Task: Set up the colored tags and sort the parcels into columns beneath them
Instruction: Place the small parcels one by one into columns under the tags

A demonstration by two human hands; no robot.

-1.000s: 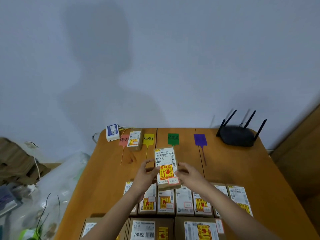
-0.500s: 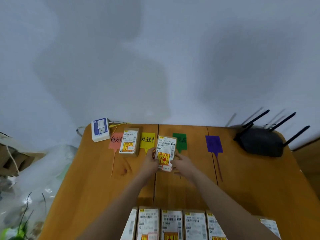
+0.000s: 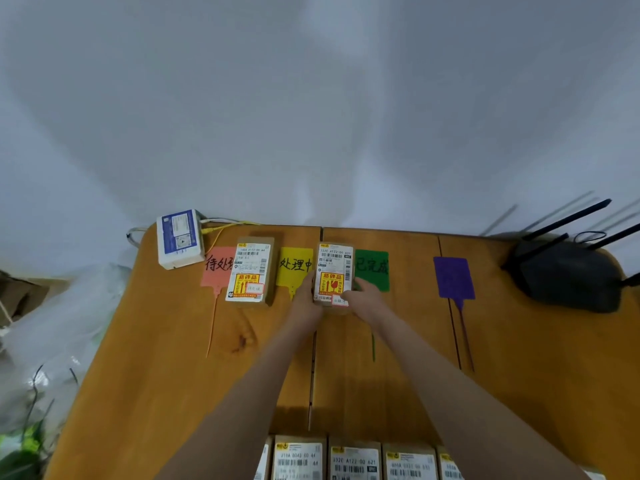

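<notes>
Four colored tags lie in a row at the far side of the wooden table [image 3: 173, 358]: a pink tag [image 3: 216, 268], a yellow tag [image 3: 294, 266], a green tag [image 3: 372, 268] and a purple tag [image 3: 453, 277]. One brown parcel [image 3: 250, 271] lies between the pink and yellow tags. A second parcel [image 3: 334, 271] rests between the yellow and green tags. My left hand [image 3: 306, 296] grips its left side and my right hand [image 3: 362, 299] grips its lower right corner. Several more parcels [image 3: 353, 459] stand in a row at the near edge.
A white and blue box [image 3: 179, 239] with cables sits at the far left corner. A black router [image 3: 568, 275] with antennas occupies the far right. Plastic bags [image 3: 52, 341] lie off the table's left edge. A wall stands right behind the table.
Both hands carried the parcel away from me, from above the near row to the tag row, and lowered it between the yellow and green tags. The view leaned forward too.
</notes>
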